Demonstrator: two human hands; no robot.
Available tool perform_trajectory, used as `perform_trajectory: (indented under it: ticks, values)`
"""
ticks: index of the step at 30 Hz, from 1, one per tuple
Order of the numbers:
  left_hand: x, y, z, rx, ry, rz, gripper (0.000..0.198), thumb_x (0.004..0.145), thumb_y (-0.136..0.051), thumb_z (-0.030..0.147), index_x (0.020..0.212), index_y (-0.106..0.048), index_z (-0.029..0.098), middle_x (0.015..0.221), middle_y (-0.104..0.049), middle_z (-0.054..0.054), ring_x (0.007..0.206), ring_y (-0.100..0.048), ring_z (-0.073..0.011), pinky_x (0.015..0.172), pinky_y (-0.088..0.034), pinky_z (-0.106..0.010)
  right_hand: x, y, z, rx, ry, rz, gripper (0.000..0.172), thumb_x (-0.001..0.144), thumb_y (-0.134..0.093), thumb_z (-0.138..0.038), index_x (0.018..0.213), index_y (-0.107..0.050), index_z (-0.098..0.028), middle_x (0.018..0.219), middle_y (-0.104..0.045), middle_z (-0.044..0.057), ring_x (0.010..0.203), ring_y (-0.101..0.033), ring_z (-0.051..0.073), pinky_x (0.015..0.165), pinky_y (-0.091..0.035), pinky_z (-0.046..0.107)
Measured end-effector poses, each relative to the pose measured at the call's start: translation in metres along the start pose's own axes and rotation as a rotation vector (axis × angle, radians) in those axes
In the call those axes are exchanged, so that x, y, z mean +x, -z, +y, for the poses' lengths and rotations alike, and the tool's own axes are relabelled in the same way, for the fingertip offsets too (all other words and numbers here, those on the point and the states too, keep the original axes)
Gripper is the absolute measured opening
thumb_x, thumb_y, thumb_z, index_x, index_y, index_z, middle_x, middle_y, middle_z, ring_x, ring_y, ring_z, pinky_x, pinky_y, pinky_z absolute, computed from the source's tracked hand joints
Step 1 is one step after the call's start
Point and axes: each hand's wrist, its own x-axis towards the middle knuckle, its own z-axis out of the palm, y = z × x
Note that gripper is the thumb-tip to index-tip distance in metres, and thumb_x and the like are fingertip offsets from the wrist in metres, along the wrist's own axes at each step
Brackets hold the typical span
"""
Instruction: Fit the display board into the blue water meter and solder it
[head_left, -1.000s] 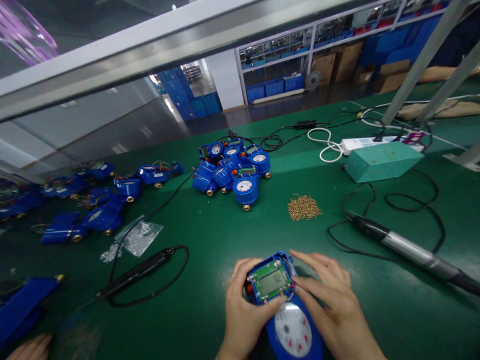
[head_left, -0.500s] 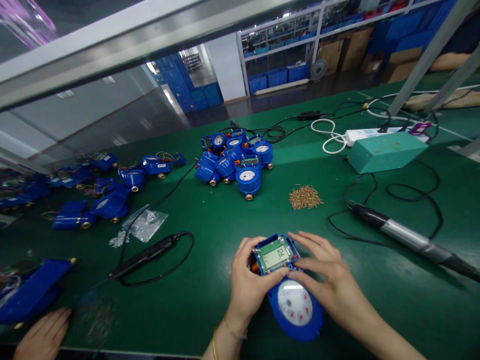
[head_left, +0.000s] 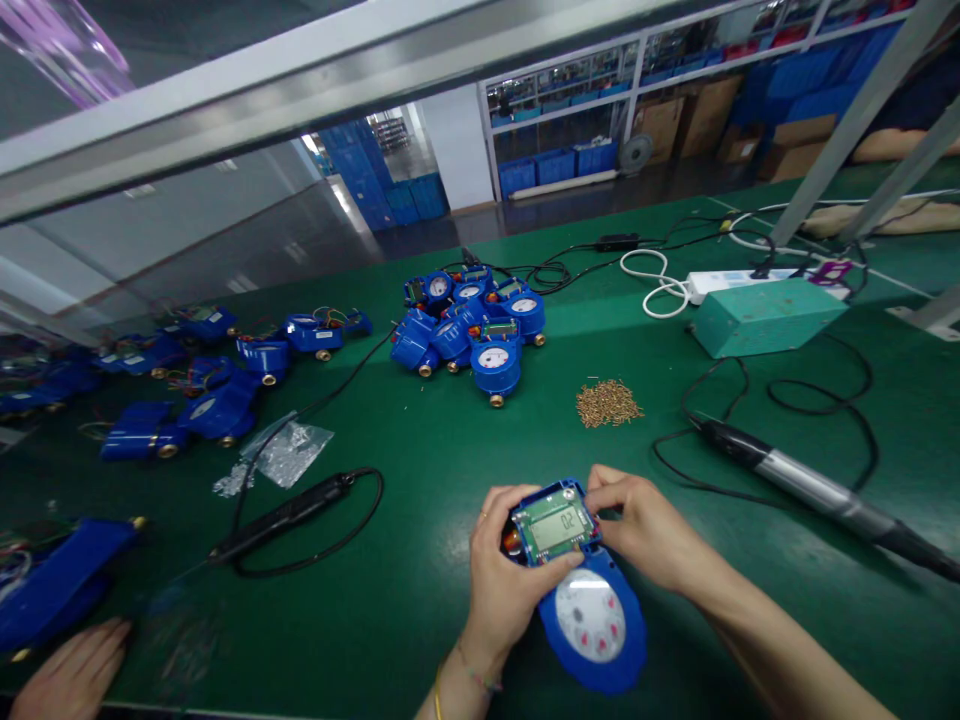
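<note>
A blue water meter (head_left: 634,620) lies tilted in front of me, its round white dial toward me. In its raised housing sits a green circuit board (head_left: 531,522) with a lit display (head_left: 556,530) reading what looks like 02. My left hand (head_left: 501,575) is wrapped around the housing's left side, thumb across the lower edge of the board. At the housing's right edge, my right hand (head_left: 637,520) has its fingers bent and pinched together against the side of the board. What lies between those fingertips is hidden; a bit of red shows beside them.
Beyond the meter lie a pile of small brass screws (head_left: 609,404) and a cluster of blue meters (head_left: 495,362). An electric screwdriver (head_left: 810,480) and green box (head_left: 769,318) are right; a black corded tool (head_left: 289,518), plastic bag (head_left: 294,455) and another person's hand (head_left: 75,670) are left.
My right hand has gone from spread fingers over the board's right side to a bent, pinching grip at its edge. My left hand keeps its hold on the meter.
</note>
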Motion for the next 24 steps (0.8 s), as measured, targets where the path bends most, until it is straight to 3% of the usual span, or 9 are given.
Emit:
perform_trajectory:
  ticks: [8, 12, 15, 19, 24]
  values:
    - [0.004, 0.003, 0.003, 0.018, 0.013, -0.093, 0.055, 0.056, -0.092, 0.027, 0.107, -0.071, 0.023, 0.105, -0.069, -0.006, 0.102, -0.066, -0.0267, 0.091, -0.054, -0.039, -0.009, 0.000, -0.001, 0.001, -0.030, -0.015, 0.024, 0.078, -0.052, -0.018, 0.059, -0.067, -0.019, 0.067, -0.054, 0.000, 0.067, -0.051, 0.016, 0.060, -0.033, 0.025]
    - [0.008, 0.000, 0.005, 0.014, 0.032, -0.121, 0.056, 0.054, -0.093, 0.025, 0.106, -0.071, 0.023, 0.115, -0.068, -0.007, 0.112, -0.063, -0.0282, 0.096, -0.051, -0.039, -0.002, 0.011, 0.001, 0.057, -0.081, -0.180, 0.023, 0.072, -0.049, -0.024, 0.051, -0.051, -0.015, 0.053, -0.045, -0.002, 0.058, -0.030, 0.012, 0.053, -0.022, 0.026]
    - [0.008, -0.004, 0.007, -0.027, 0.077, -0.140, 0.056, 0.054, -0.093, 0.024, 0.105, -0.070, 0.022, 0.108, -0.068, -0.006, 0.105, -0.065, -0.0258, 0.092, -0.050, -0.036, 0.001, 0.017, 0.006, 0.054, -0.122, -0.240, 0.026, 0.071, -0.050, -0.029, 0.049, -0.046, -0.015, 0.049, -0.034, -0.004, 0.056, -0.022, 0.011, 0.051, -0.018, 0.025]
    - [0.007, -0.006, 0.012, -0.060, 0.121, -0.138, 0.056, 0.053, -0.095, 0.021, 0.103, -0.071, 0.021, 0.101, -0.068, -0.004, 0.096, -0.065, -0.0230, 0.085, -0.050, -0.032, -0.005, 0.015, 0.014, 0.013, -0.157, -0.234, 0.029, 0.074, -0.048, -0.033, 0.056, -0.061, -0.015, 0.052, -0.039, -0.003, 0.053, -0.035, 0.011, 0.050, -0.024, 0.022]
    - [0.005, -0.006, 0.011, -0.103, 0.133, -0.115, 0.057, 0.050, -0.096, 0.022, 0.102, -0.072, 0.022, 0.099, -0.068, -0.002, 0.093, -0.066, -0.0215, 0.084, -0.050, -0.031, -0.018, 0.010, 0.025, -0.080, -0.099, 0.051, 0.031, 0.078, -0.057, -0.039, 0.078, -0.079, -0.018, 0.067, -0.068, 0.004, 0.059, -0.062, 0.020, 0.052, -0.047, 0.024]
